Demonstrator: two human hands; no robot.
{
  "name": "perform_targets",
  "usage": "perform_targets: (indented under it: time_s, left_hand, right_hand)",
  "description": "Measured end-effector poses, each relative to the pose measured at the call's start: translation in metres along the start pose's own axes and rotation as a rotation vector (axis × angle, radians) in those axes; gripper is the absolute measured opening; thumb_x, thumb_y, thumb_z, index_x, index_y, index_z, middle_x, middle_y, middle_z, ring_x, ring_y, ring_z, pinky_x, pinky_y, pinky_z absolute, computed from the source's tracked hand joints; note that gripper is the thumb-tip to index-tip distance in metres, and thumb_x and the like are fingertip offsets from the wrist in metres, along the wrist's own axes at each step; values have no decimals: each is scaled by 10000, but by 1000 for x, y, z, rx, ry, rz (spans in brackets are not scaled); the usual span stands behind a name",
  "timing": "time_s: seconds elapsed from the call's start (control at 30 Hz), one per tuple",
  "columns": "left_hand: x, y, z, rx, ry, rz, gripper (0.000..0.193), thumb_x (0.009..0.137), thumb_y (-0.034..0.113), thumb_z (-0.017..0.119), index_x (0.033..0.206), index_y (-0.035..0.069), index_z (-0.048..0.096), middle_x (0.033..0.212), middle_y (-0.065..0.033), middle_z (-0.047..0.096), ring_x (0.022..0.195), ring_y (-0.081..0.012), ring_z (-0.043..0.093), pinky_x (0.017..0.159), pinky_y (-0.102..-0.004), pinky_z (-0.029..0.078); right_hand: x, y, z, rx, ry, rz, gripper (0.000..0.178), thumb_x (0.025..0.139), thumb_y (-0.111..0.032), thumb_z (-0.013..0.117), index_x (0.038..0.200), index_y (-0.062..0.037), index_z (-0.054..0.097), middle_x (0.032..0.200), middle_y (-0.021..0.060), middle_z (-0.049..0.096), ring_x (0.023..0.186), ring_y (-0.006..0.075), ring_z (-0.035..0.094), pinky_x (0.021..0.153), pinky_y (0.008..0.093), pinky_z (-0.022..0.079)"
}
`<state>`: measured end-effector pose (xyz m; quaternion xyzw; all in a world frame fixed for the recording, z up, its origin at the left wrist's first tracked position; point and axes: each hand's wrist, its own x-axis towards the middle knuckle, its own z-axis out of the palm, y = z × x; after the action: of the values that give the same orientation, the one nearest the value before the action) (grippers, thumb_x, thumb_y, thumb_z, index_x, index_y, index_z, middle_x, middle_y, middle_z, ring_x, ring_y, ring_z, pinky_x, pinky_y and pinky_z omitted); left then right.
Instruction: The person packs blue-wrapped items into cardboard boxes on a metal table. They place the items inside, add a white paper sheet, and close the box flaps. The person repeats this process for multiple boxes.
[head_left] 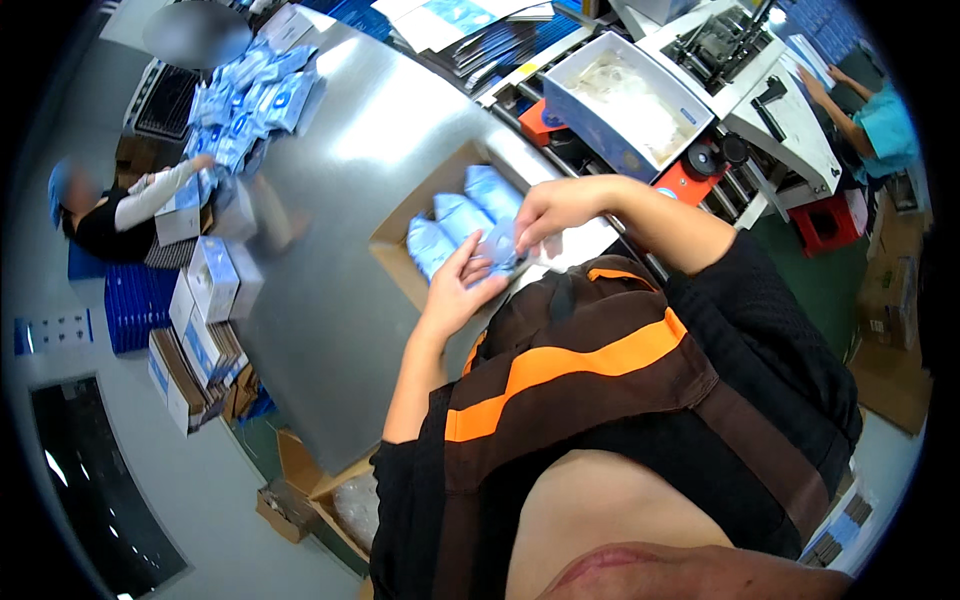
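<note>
Right hand pinches a pale-blue pouch by its edge; left hand, loosely spread, seemingly steadies it at twelve o'clock, over the bench's open carton, whose walls keep other pouches snug.

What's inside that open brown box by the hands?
Blue packets lie inside the cardboard box. The left hand and right hand cover some of it; anything beneath the packets is hidden too.

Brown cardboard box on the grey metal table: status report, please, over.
Right hand pinches a pale-blue soft packet. Left hand against it, thumb apart. More packets in brown cardboard box. Hands partly hide contents.
</note>
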<state>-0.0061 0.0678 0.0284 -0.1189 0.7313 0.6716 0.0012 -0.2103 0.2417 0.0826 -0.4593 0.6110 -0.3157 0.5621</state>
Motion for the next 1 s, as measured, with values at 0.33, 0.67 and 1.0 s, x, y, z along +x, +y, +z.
perform_targets:
  time_s: [0.33, 0.67, 1.0]
  left_hand:
    - [32, -61, -8, 1381, -3, -129, 350, 890, 143, 516, 1209, 13, 580, 1137, -182, 593, 952, -319, 639, 800, -430, 538]
    - [-43, -13, -44, 725, 450, -372, 1003, 735, 479, 743, 1415, -109, 298, 1459, -302, 340, 1346, -410, 370, 1112, -402, 318]
    - [16, -6, 7, 1191, -98, -238, 764, 824, 666, 547, 1043, -60, 635, 1086, -256, 612, 1084, -371, 587, 914, -437, 471]
  right_hand:
    - [114, 73, 1, -473, 132, 45, 212, 749, -196, 766, 949, -135, 733, 900, 45, 724, 849, 180, 674, 767, 337, 507]
    - [19, 59, -4, -320, 777, 343, 453, 946, -448, 499, 990, -13, 619, 955, 198, 652, 871, 324, 653, 765, 415, 508]
    - [153, 127, 19, -142, -85, 437, 397, 907, -363, 528, 989, 18, 604, 867, 183, 670, 763, 358, 649, 757, 447, 514]
